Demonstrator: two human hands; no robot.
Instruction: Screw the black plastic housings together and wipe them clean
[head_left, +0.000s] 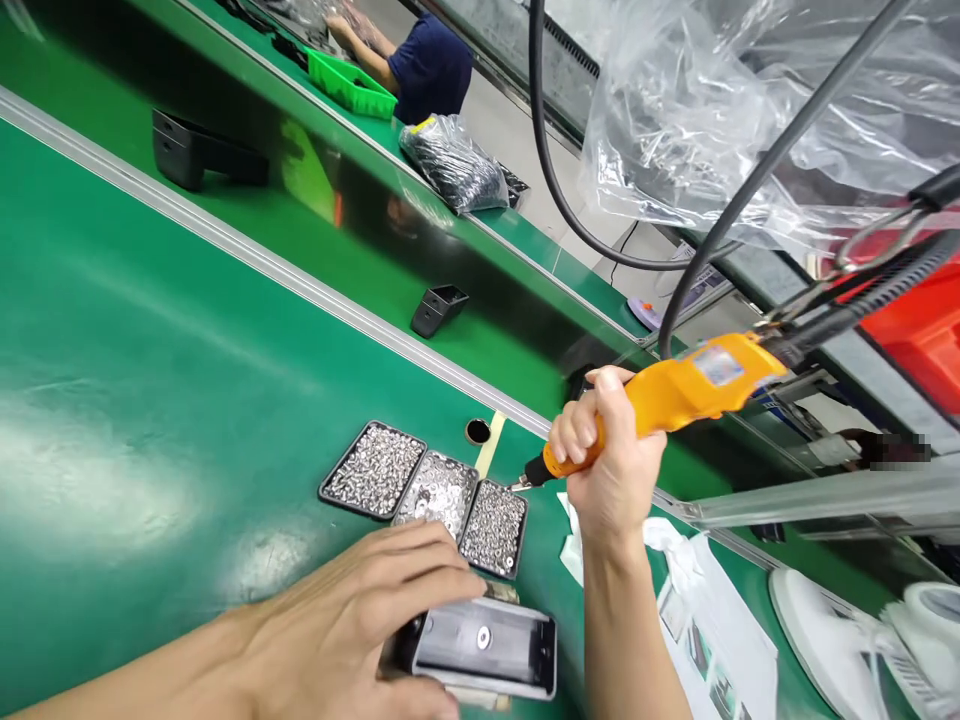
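My right hand (611, 450) is wrapped round a yellow electric screwdriver (694, 380), whose tip slants down to the left by the right-hand parts tray. My left hand (360, 620) grips the left end of a black and grey rectangular housing (517, 655), fingers above and thumb below. A small round washer-like piece (484, 637) lies inside the housing. Just beyond the left hand sit three joined shallow trays: small metal screws (379, 470) fill the left one, flat washers (439, 490) the middle one, small nut-like pieces (493, 525) the right one.
Black brackets (439, 308) lie on the green conveyor belt behind a metal rail (262, 265). A dark cable (551, 170) loops overhead near clear plastic bags (675, 130). White sheets (720, 620) lie at right. Across the line, a person in a dark shirt (435, 65) works beside a green basket (330, 72).
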